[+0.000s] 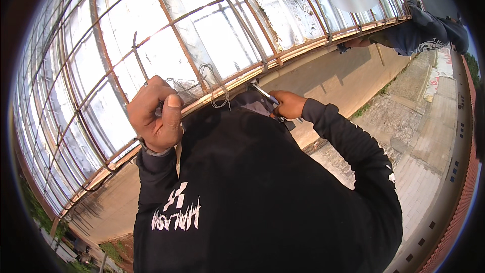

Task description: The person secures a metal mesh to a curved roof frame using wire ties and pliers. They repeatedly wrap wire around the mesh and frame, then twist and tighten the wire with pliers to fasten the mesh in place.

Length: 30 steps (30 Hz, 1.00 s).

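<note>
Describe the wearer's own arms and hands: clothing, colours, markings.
Both the left hand and right hand are ungloved. The left sleeve and right sleeve are long and black; the right one is creased, with white marks around the elbow.

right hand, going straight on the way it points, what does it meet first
Likely the wooden edge strip, reached first by the silver hand tool in the right hand; depth is unclear.

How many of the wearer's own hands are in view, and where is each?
2: the left hand at the edge of the rebar grid, and the right hand holding a metal tool, right of the wire loops.
</note>
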Available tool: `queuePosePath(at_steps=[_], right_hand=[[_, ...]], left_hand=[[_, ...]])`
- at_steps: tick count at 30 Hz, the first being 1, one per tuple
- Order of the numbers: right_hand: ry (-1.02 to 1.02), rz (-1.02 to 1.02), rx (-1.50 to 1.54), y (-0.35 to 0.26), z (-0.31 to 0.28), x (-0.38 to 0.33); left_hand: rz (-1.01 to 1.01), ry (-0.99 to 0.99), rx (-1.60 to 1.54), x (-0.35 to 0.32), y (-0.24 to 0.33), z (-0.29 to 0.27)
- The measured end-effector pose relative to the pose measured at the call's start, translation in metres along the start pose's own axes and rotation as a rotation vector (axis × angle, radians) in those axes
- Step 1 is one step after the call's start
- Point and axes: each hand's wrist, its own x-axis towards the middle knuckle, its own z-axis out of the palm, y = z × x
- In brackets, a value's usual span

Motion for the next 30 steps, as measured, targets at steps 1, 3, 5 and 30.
queuePosePath(at_steps=[1, 3, 5, 30], right_hand=[[0.009, -0.005, -0.040, -0.003, 0.000, 0.001], [-0.014, 0.037, 0.057, -0.006, 0.001, 0.002], [-0.054, 0.163, 0.321, -0.005, 0.003, 0.004], [0.631, -0.196, -0.250, -0.012, 0.054, -0.015]], left_hand=[[0.008, 0.006, -0.002, -0.001, -0.001, -0.001], [0.008, 0.002, 0.014, -0.002, -0.004, -0.002], [0.020, 0.021, 0.015, -0.002, -0.004, -0.002], [-0.485, -0.981, -0.079, -0.047, -0.007, 0.090]])
